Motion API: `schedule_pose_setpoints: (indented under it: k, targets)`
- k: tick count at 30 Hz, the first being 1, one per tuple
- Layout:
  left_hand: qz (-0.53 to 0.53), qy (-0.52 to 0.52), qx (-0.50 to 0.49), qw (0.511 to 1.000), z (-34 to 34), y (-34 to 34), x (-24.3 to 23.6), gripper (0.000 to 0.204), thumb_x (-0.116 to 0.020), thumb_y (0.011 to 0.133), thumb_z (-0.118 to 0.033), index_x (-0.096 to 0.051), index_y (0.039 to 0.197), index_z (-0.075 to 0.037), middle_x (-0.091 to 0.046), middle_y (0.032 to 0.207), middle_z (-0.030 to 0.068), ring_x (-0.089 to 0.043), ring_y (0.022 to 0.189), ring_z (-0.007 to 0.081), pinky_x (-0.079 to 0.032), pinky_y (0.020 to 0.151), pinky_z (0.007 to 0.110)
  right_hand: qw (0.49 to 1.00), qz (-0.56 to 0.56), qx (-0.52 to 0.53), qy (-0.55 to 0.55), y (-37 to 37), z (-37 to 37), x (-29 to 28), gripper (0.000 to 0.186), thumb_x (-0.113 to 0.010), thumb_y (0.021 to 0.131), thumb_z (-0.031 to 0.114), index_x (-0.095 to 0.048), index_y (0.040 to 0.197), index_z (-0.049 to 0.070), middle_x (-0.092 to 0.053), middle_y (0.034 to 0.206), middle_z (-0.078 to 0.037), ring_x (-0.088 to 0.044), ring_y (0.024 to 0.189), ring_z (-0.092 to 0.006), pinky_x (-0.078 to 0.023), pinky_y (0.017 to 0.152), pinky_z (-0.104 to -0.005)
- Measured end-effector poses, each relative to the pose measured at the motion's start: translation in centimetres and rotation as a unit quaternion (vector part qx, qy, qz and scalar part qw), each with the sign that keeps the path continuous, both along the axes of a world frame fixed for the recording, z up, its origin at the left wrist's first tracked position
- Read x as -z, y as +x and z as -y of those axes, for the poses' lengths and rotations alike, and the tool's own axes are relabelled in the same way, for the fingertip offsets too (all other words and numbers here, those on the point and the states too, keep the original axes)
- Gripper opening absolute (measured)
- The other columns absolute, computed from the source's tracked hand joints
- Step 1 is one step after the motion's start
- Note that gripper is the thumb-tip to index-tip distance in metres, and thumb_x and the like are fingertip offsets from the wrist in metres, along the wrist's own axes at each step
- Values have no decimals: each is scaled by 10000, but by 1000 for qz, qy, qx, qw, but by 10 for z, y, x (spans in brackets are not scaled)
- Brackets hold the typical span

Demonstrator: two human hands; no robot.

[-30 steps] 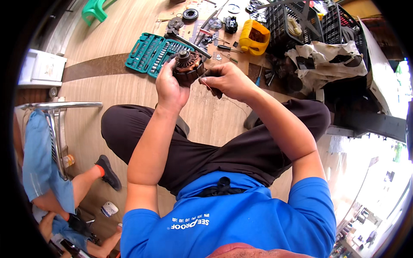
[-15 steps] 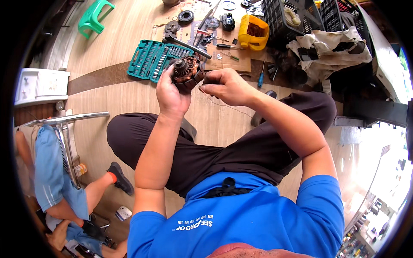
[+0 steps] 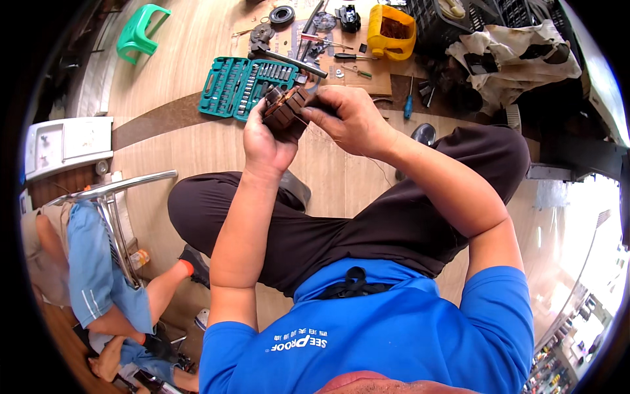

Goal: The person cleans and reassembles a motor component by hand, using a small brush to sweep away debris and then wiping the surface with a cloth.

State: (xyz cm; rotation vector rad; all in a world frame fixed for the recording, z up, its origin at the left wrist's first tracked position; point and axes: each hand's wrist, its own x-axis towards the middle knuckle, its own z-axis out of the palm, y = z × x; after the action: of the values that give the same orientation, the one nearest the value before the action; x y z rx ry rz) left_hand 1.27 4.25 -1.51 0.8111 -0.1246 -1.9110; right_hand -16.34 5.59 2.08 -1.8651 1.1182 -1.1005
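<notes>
My left hand (image 3: 270, 141) is closed around a dark motor armature (image 3: 283, 113) with copper windings, holding it up over the floor past my knees. Pinched at the armature's right side, the fingers of my right hand (image 3: 351, 118) grip a thin copper wire (image 3: 377, 162). The wire's loose length trails below the hand toward my right knee. Exactly where the wire meets the armature is hidden by my right fingers. Just behind the armature lies an open green socket set case (image 3: 224, 85).
Cardboard beyond holds a black-handled screwdriver (image 3: 354, 57), a metal bar (image 3: 295, 62) and a round black part (image 3: 282, 14). A cut yellow jug (image 3: 392, 33), a blue screwdriver (image 3: 408, 105) and black crates (image 3: 440, 26) stand or lie right. A green stool (image 3: 139, 36) is far left; people sit lower left.
The armature has turned in my left hand, so its slotted side shows more and its shaft end less. My right hand stays pinched beside it. The whole view has shifted slightly.
</notes>
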Motion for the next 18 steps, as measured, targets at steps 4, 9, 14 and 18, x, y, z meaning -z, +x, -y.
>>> schedule_pose_setpoints:
  k: [4,9,14,18]
  targets:
    - [-29,-5,54,998,-1,-5,4,504,-282,1018,-429,-563,1222,-64,-633,1168,107,-612,1018,255,-500,890,404,999,30,9,21,-3,3,6,172,-661,862,148,-628,900,-17,-623,795,-200,-616,744,-361,-494,663,-397]
    - [-54,-59,219,972,-3,3,12,647,-261,979,-621,-593,1231,-127,-675,1073,102,-660,920,244,-548,779,439,979,105,24,172,-11,10,4,168,-635,915,145,-641,933,-22,-622,748,-104,-557,658,-136,-477,619,-295]
    - [63,-34,177,982,-12,-19,-8,673,-274,970,-643,-559,1277,-116,-666,1117,121,-652,1022,255,-551,824,433,938,193,5,287,-21,10,10,205,-623,943,175,-634,918,-27,-595,717,-19,-516,621,-69,-437,549,-241]
    - [94,-56,160,981,-14,-20,0,633,-330,978,-610,-541,1287,-100,-665,1119,118,-658,1018,256,-560,821,435,897,258,25,358,-21,4,6,207,-634,933,184,-645,919,-22,-601,712,-18,-527,582,-72,-427,516,-233]
